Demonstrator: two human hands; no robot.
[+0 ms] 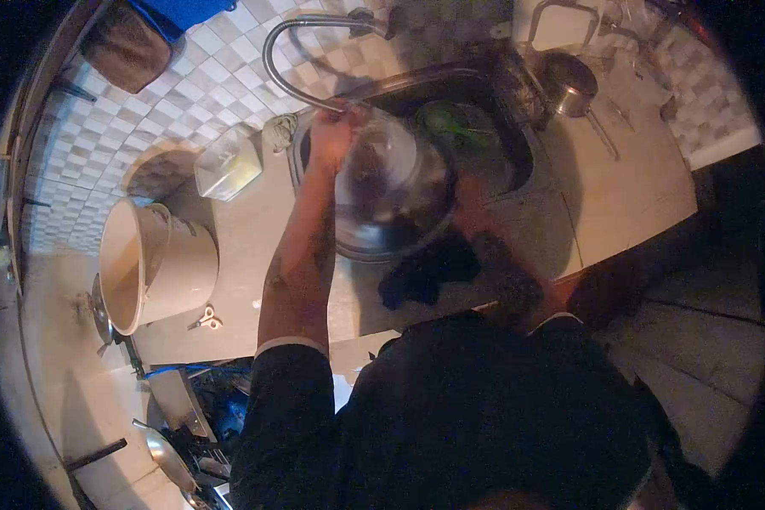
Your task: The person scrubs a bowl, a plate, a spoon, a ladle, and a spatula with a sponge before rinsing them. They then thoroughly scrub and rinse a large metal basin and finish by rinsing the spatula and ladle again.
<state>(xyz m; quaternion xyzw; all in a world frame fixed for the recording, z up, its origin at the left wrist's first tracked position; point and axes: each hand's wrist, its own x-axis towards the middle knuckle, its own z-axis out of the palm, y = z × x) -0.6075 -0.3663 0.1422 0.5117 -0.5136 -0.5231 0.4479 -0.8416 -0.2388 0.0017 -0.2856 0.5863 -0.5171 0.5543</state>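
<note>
My left hand (pixel 335 136) is closed around the end of the flexible metal faucet (pixel 279 76), at the upper left of the sink. Just below and to the right of it is a round, shiny metal bowl (pixel 393 234), tilted over the sink's near left edge and blurred in places. On the bowl's right side, my right hand (pixel 474 202) is dim and smeared; its fingers appear to be at the rim, but their grip is hidden. A dark cloth (pixel 431 270) lies below the bowl. A green utensil (pixel 447 121) rests in the dark sink (pixel 518 153).
To the left stand a large pale bucket (pixel 183 263) and a clear plastic container (pixel 229 166). Scissors (pixel 206 319) lie near the counter's front edge. A small saucepan (pixel 572 85) sits right of the sink. The tiled wall (pixel 221 59) rises behind.
</note>
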